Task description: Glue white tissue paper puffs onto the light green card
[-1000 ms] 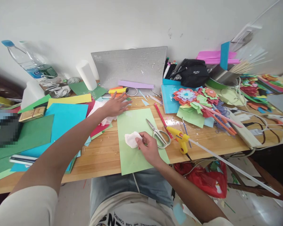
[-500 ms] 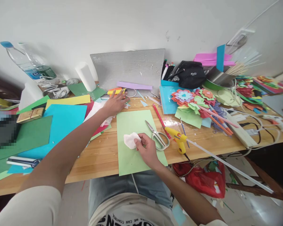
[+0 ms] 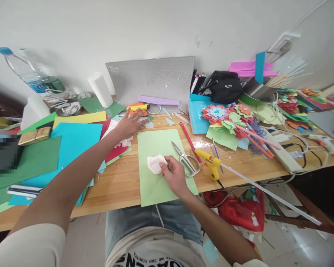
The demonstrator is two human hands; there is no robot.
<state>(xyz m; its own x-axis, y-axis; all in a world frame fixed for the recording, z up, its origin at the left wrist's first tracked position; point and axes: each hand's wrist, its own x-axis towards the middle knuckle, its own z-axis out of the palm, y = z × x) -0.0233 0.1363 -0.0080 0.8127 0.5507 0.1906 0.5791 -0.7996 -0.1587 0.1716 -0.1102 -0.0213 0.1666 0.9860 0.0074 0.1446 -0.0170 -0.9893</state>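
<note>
Where the right grip [image 3: 174, 175] closes: fingertips pinching the white paper wad [image 3: 155, 164], centre of the frame.
Wad's place: on the light green sheet [image 3: 158, 146], lower-centre surface [image 3: 122, 181].
Left grip [image 3: 129, 124]: open, fingers spread on loose papers, upper-left of centre.
Nearby: scissors [image 3: 185, 159] just right of the right grip.

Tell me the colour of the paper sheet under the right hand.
Light green; the sheet shows best in the head view.

Craft workbench — coloured paper [image 3: 72, 139], scissors [image 3: 186, 160], glue gun [image 3: 209, 161]
</note>
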